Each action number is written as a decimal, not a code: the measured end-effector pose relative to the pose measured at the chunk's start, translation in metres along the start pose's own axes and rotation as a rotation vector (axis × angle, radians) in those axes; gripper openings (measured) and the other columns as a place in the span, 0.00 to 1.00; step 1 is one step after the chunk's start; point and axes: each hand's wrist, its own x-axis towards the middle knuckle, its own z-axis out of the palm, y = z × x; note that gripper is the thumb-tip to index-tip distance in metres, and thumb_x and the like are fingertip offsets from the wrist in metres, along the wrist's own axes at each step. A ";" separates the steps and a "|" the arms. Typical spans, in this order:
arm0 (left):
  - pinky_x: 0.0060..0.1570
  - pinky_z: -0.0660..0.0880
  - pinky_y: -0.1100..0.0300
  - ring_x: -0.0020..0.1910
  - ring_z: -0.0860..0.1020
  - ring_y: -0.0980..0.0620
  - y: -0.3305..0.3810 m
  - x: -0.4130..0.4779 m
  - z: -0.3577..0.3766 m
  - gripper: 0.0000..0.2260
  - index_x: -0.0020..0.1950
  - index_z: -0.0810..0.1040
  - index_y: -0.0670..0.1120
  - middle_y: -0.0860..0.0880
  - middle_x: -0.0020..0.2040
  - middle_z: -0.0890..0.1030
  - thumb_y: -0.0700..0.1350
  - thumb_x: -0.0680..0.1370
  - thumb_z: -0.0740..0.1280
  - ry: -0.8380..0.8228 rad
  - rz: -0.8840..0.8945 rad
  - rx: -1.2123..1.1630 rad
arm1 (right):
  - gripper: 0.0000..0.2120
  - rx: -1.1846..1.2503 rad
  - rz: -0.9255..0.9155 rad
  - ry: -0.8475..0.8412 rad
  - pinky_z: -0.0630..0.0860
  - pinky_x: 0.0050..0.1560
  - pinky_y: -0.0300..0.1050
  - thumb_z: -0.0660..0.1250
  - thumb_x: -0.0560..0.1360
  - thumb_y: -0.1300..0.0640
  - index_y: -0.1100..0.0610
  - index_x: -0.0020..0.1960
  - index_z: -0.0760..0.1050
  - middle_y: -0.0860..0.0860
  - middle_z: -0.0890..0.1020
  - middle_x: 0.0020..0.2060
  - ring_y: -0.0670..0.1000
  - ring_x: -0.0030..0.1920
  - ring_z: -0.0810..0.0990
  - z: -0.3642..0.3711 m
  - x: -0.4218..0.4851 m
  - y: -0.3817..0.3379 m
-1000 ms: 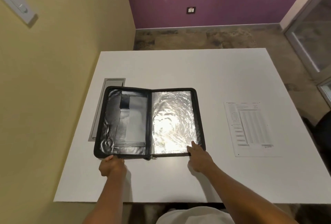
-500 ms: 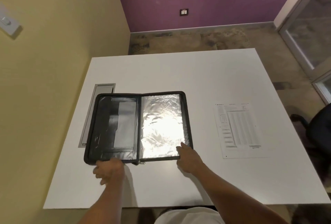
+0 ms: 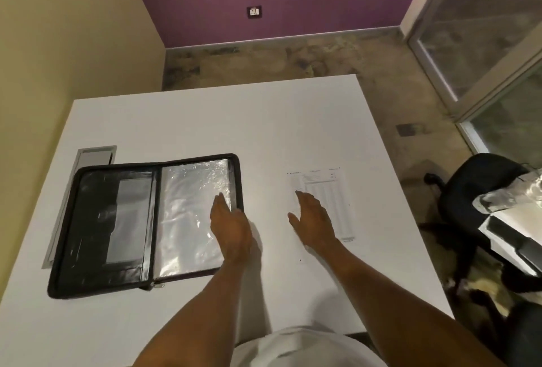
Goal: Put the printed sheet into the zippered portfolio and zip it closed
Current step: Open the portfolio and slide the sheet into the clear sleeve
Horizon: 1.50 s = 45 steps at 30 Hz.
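A black zippered portfolio (image 3: 117, 225) lies flat and wide open on the white table (image 3: 205, 120), its right half a shiny clear sleeve. My left hand (image 3: 230, 225) rests flat, fingers extended, over the sleeve's right edge and holds nothing. The printed sheet (image 3: 331, 190) lies on the table to the right of the portfolio. My right hand (image 3: 313, 218) hovers open over the sheet's lower left part, covering it; whether it touches the paper I cannot tell. The zipper pull (image 3: 157, 286) shows at the portfolio's near edge by the spine.
A grey cable hatch (image 3: 96, 153) is set in the table, partly under the portfolio's left side. A black office chair (image 3: 466, 190) stands right of the table, beside another desk (image 3: 513, 237) with a crumpled silvery item. A yellow wall borders the left.
Both hands left the portfolio's near edge. My left hand moved right onto the clear sleeve, and my right hand moved right over the printed sheet. The view shifted right.
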 end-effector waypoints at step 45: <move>0.27 0.57 0.62 0.30 0.58 0.52 0.081 -0.010 0.136 0.19 0.35 0.59 0.51 0.52 0.32 0.61 0.39 0.76 0.68 -0.445 -0.687 -0.340 | 0.30 0.298 0.407 0.056 0.77 0.65 0.59 0.72 0.75 0.53 0.61 0.73 0.68 0.59 0.75 0.66 0.59 0.65 0.76 -0.020 0.052 0.163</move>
